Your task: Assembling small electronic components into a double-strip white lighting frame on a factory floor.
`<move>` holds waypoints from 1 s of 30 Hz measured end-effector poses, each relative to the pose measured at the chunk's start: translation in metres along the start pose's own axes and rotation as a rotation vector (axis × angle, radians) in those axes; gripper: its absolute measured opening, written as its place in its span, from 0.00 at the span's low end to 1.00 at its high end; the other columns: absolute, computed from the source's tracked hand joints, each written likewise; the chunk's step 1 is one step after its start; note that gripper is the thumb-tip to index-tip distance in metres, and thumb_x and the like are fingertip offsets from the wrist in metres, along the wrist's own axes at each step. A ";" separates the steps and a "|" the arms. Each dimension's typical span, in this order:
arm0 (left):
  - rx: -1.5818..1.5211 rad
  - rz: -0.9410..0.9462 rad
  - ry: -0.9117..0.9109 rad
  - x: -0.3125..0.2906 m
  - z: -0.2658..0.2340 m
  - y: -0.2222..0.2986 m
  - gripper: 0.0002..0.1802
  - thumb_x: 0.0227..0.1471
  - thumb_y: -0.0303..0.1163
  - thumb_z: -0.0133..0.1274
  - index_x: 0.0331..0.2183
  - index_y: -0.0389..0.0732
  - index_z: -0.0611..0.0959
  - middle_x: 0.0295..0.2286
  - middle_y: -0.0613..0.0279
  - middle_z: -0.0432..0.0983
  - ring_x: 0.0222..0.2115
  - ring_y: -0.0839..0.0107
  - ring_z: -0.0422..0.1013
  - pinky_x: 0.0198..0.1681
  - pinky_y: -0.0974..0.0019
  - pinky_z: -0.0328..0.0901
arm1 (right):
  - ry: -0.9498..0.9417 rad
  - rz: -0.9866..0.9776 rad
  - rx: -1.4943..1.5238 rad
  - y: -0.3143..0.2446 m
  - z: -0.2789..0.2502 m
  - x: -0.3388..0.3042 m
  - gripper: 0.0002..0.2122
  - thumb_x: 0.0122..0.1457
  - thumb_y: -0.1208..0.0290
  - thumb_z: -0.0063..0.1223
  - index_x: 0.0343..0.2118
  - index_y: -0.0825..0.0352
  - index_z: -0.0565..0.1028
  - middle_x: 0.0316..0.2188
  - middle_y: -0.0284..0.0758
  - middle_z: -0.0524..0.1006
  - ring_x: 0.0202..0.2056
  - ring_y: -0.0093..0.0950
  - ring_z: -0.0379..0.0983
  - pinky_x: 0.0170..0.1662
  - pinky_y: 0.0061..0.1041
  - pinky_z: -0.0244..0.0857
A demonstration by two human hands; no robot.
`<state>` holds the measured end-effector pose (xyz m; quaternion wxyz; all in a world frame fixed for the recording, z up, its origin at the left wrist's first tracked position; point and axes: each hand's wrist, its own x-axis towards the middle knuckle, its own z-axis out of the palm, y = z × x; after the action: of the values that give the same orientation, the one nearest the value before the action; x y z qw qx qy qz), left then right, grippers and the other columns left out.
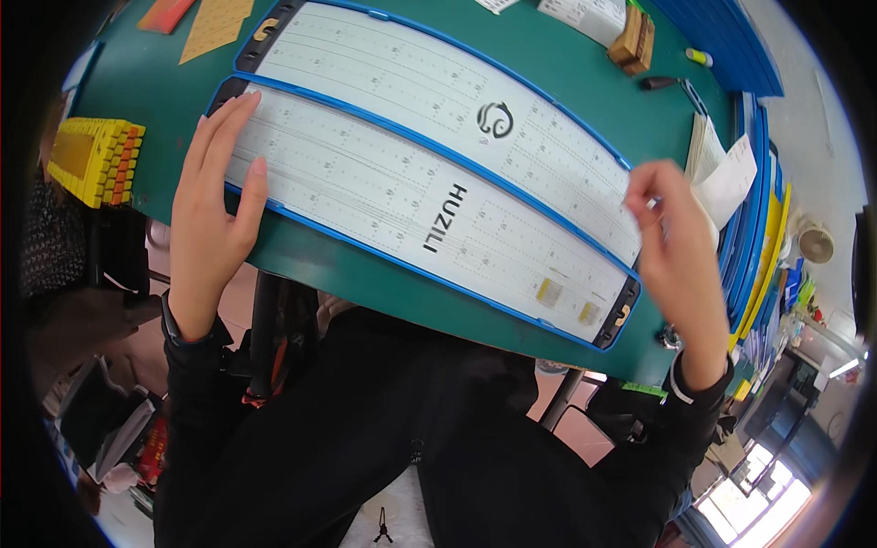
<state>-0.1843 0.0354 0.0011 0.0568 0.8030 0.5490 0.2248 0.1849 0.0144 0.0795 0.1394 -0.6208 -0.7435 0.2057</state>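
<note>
A long, flat white case with blue edges lies unfolded on the green table, its near half (365, 183) and far half (393, 68) side by side. Rows of small marks and dashed lines run along both panels. My left hand (215, 196) rests on the left end of the near half, fingers stretched out. At the right end of the far half, my right hand (681, 242) is closed in a pinch; anything between its fingertips is too small to make out. Two small yellowish pieces (549, 291) sit on the near half toward its black right end piece (623, 312).
Left of the case is a yellow block-covered object (96, 160). Tan paper (215, 29) and an orange card (166, 13) lie behind it. A wooden block (632, 43), a black-handled tool (661, 82), a glue stick (699, 57) and loose papers (726, 173) are at the right.
</note>
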 end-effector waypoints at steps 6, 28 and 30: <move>-0.243 0.346 -0.287 0.017 0.011 0.098 0.30 0.50 0.33 0.53 0.55 0.38 0.70 0.57 0.50 0.62 0.59 0.52 0.57 0.62 0.51 0.51 | -0.067 -0.078 -0.183 -0.004 0.033 -0.039 0.05 0.50 0.81 0.53 0.28 0.66 0.68 0.27 0.37 0.69 0.34 0.38 0.68 0.35 0.33 0.63; -0.038 0.677 -0.615 0.012 0.041 0.161 0.48 0.42 0.47 0.61 0.58 0.30 0.63 0.60 0.47 0.54 0.62 0.51 0.50 0.63 0.56 0.52 | 0.020 0.537 -0.041 0.085 -0.023 -0.178 0.23 0.49 0.72 0.64 0.50 0.65 0.73 0.49 0.38 0.71 0.51 0.31 0.67 0.52 0.29 0.61; -0.020 0.699 -0.591 0.011 0.044 0.160 0.47 0.42 0.46 0.61 0.57 0.29 0.63 0.60 0.46 0.54 0.62 0.50 0.51 0.62 0.56 0.53 | 0.169 0.528 -0.044 0.086 -0.008 -0.180 0.27 0.46 0.71 0.66 0.52 0.65 0.71 0.50 0.39 0.69 0.52 0.33 0.66 0.54 0.29 0.60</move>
<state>-0.0254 -0.0107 0.0196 0.1395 0.9691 0.2033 -0.0030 0.2971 -0.1489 0.0542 0.1293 -0.8110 -0.5459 0.1662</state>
